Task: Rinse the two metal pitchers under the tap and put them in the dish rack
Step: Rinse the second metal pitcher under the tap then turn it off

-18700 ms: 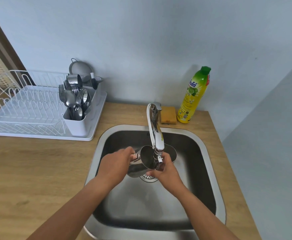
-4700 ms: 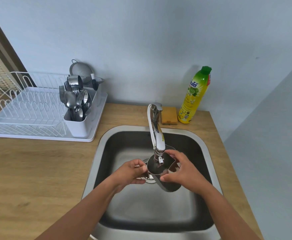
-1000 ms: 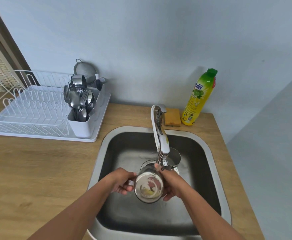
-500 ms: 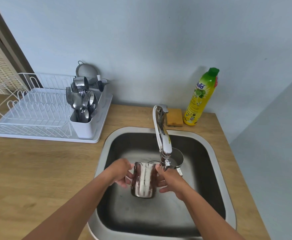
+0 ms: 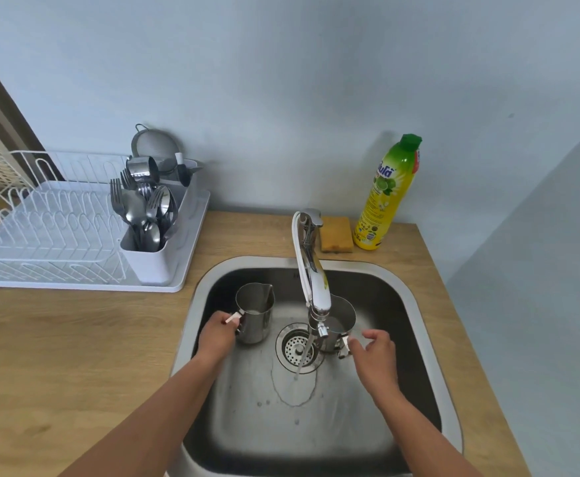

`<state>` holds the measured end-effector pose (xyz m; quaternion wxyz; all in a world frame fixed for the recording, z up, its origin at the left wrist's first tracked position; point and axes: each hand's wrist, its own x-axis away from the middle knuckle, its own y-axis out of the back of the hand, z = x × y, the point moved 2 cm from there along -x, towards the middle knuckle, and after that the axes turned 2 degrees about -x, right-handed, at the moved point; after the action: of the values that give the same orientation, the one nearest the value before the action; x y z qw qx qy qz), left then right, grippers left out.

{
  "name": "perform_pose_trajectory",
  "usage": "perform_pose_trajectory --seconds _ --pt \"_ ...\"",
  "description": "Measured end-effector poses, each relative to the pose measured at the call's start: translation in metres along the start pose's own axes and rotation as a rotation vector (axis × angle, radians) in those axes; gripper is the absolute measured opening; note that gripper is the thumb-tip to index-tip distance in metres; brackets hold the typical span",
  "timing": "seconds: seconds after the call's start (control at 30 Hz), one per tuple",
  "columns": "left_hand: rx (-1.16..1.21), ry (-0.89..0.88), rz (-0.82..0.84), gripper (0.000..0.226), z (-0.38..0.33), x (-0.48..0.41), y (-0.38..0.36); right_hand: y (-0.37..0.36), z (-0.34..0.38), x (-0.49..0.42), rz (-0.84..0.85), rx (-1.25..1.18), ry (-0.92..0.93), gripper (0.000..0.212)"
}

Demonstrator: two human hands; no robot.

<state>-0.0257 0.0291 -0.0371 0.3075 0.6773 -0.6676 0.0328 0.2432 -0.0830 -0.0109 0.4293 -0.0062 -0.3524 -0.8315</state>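
Two metal pitchers are in the steel sink (image 5: pixel 423 325). My left hand (image 5: pixel 217 337) grips the handle of the first pitcher (image 5: pixel 255 313), upright at the sink's left side, mouth up. The second pitcher (image 5: pixel 338 320) stands upright behind the tap spout (image 5: pixel 311 270), partly hidden by it. My right hand (image 5: pixel 374 354) is at its handle with fingers spread; I cannot tell whether it touches. A thin stream of water runs from the spout onto the drain (image 5: pixel 297 346). The white dish rack (image 5: pixel 54 235) stands on the counter at the left.
A cutlery holder (image 5: pixel 147 222) with forks, spoons and a small metal cup sits at the rack's right end, a strainer behind it. A yellow sponge (image 5: pixel 337 234) and a dish-soap bottle (image 5: pixel 386 194) stand behind the sink. Wooden counter (image 5: pixel 75 356) surrounds it.
Half a second ago both hands held the first pitcher under the tap. Now my left hand has carried it to the sink's left, and my right hand has let go and moved to the second pitcher.
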Motion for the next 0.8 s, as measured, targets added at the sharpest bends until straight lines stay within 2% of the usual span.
perform_pose_trajectory --seconds 0.07,0.2,0.4,0.63,0.73,0.8 --pt "0.039 -0.019 -0.032 0.010 0.004 0.001 -0.003 -0.009 -0.010 -0.006 0.071 0.003 -0.065 0.045" --pt "0.023 -0.048 -0.088 0.007 0.009 0.005 -0.009 -0.026 -0.022 -0.012 0.186 0.061 -0.079 0.040" --pt "0.050 0.052 -0.093 0.012 0.023 0.000 -0.014 -0.033 -0.023 -0.008 0.173 -0.039 -0.078 0.036" --pt "0.059 0.082 -0.087 0.022 0.016 0.014 -0.014 -0.032 -0.027 -0.005 0.224 -0.215 -0.125 0.029" --pt "0.061 0.004 -0.137 0.045 0.002 0.040 -0.012 -0.022 -0.022 0.002 0.227 -0.274 -0.126 0.029" --pt "0.050 -0.124 -0.196 0.045 -0.008 0.066 -0.014 -0.014 -0.020 0.008 0.248 -0.300 -0.112 0.029"
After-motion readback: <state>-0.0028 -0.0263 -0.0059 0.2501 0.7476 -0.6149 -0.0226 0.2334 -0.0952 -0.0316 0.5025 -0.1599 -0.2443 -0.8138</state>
